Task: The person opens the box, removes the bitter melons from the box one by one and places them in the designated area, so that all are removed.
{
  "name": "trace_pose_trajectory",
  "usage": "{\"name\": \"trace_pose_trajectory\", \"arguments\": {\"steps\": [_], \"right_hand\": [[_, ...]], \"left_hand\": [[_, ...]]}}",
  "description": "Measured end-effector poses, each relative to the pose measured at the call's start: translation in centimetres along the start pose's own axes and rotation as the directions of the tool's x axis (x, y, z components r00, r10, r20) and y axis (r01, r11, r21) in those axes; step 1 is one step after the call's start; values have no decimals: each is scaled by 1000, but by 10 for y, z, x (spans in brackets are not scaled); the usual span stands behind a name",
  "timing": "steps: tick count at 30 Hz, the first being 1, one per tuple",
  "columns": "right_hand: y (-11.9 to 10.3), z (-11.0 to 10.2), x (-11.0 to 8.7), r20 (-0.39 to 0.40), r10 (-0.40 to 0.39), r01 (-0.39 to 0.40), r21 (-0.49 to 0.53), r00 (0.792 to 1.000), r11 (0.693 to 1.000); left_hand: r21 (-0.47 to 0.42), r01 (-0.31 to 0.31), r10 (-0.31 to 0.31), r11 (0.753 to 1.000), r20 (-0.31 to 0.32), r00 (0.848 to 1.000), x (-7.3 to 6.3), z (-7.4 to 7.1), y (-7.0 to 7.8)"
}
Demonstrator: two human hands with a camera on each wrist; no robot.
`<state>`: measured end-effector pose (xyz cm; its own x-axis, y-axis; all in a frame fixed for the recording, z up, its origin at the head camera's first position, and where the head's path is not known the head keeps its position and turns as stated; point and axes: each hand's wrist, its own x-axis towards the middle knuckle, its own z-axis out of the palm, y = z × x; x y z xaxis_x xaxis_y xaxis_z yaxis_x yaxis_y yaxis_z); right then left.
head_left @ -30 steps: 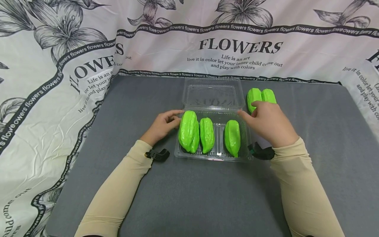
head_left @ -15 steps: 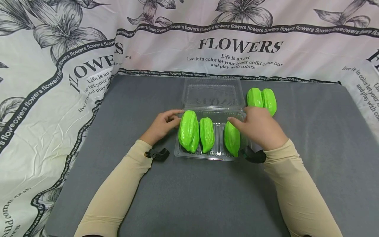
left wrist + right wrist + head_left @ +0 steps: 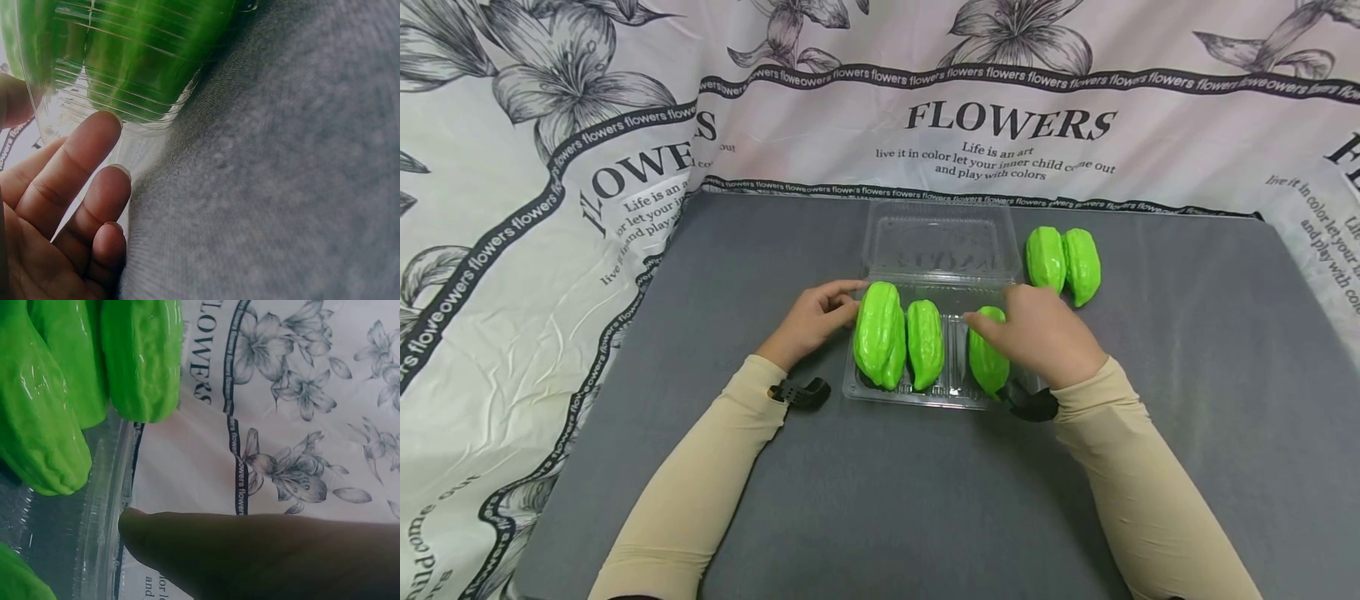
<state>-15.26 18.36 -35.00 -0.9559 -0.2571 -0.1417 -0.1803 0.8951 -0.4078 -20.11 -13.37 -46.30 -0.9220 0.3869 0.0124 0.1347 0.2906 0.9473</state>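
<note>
A clear hinged plastic box (image 3: 951, 392) lies on the grey table with its lid (image 3: 940, 237) laid back. Bright green star fruit, ridged and glossy, fill the left side: a large one (image 3: 878, 329) and a smaller one (image 3: 925, 343) are plain to see. Another star fruit (image 3: 987, 362) lies at the right side of the box, partly covered by my right hand (image 3: 1048, 333). The thumb (image 3: 162, 540) of that hand is straight; its other fingers are hidden. My left hand (image 3: 811, 321) rests by the box's left edge, its fingers (image 3: 94, 144) loosely bent.
Two more star fruit (image 3: 1063, 260) lie side by side outside the box, beyond my right hand. A white cloth printed with flowers (image 3: 1000, 142) hangs behind the grey table (image 3: 880, 500) and along the left. Each wrist wears a black strap (image 3: 803, 393).
My right hand has moved left and nearer, from beside the two outer star fruit to over the right star fruit in the box. The left hand stays put.
</note>
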Motion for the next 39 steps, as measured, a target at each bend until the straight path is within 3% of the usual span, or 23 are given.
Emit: {"name": "trace_pose_trajectory", "arguments": {"steps": [8, 17, 39], "right_hand": [[-1, 6, 0, 27, 11, -12, 16, 1000, 1000], [-5, 9, 1, 40, 29, -28, -36, 999, 999], [-8, 22, 3, 95, -9, 17, -85, 995, 996]], "left_hand": [[-6, 10, -10, 1000, 3, 1000, 1, 0, -1], [-5, -6, 6, 1000, -4, 1000, 2, 0, 0], [-20, -8, 8, 1000, -5, 1000, 1, 0, -1]]}}
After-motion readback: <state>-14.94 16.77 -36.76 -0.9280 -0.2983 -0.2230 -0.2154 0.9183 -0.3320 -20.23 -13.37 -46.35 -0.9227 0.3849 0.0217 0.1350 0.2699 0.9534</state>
